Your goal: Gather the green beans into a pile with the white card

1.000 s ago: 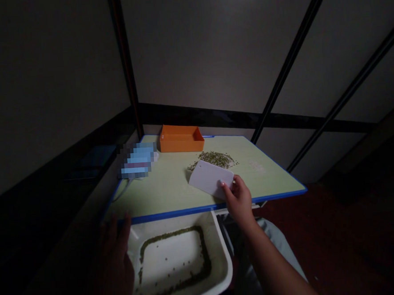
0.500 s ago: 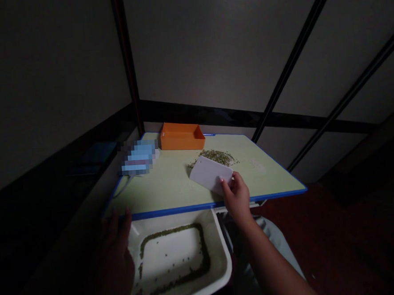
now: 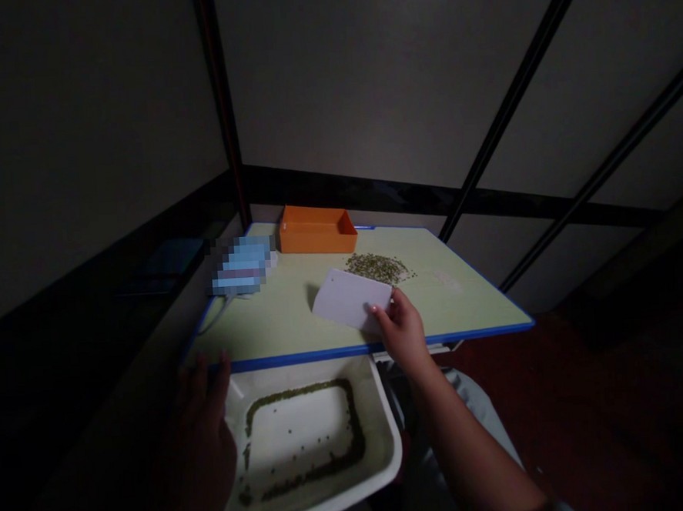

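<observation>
Right fingers: closed on the near right corner of the card (image 3: 350, 300), thumb on top; the hand (image 3: 404, 332) is over the table's front edge.
Card: thin, pale, flat, rounded corners, small dark hole at the far left; tilted above the table (image 3: 265, 333).
Left hand (image 3: 205, 441): in shadow, fingers extended, beside the basin (image 3: 377, 415); contact unclear.
Beans (image 3: 380, 268): small, green, loosely heaped beyond the card; more ring the basin's floor.
Box (image 3: 317, 241): orange, behind; pale mark too small to read.
</observation>
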Available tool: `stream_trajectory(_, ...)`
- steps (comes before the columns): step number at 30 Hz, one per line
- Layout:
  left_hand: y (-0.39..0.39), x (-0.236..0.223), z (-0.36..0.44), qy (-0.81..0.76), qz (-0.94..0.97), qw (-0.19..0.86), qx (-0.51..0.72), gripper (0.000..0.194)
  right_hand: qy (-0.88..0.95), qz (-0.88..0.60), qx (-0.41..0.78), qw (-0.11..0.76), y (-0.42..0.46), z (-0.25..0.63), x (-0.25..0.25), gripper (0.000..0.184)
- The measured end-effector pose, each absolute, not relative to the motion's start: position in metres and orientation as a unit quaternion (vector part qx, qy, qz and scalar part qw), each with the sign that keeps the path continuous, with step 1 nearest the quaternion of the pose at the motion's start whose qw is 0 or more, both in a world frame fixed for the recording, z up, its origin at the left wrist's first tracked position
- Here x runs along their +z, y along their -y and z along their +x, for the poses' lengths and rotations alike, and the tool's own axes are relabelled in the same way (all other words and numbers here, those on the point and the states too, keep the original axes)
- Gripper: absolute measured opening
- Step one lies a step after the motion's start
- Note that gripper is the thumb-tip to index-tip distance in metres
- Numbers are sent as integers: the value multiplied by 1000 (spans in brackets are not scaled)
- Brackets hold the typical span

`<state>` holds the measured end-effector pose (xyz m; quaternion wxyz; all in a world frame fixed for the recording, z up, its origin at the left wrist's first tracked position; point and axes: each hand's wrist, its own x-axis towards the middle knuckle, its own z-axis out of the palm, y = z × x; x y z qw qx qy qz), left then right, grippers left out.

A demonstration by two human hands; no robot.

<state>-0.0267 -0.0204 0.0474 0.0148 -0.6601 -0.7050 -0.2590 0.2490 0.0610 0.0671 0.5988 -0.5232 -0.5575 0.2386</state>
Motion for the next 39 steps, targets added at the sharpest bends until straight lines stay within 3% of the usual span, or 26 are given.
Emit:
stream_trajectory(7, 20, 42, -30, 686, -676, 48, -265, 50, 555, -484, 256, 626, -70, 246, 77, 17)
stream_trajectory(14, 18, 34, -34, 667, -683, 93, -281, 48, 612, -508, 213, 568, -90, 235, 82, 16)
stream_trajectory(28, 17, 28, -36, 665, -682, 61, -298, 49, 613, -478, 233, 585, -72, 236, 79, 18)
stream_trajectory(31, 17, 32, -35, 669, -685, 69, -279, 49, 619, -488, 166, 593, -50, 229, 85, 15)
stream_trajectory(34, 17, 34, -36, 666, -693, 84, -262, 49, 714, -456, 40, 530, -24, 215, 90, 10)
stream_trajectory(39, 15, 23, -44, 639, -709, 122, -273, 50, 833, -313, -225, 398, -1, 186, 89, 30)
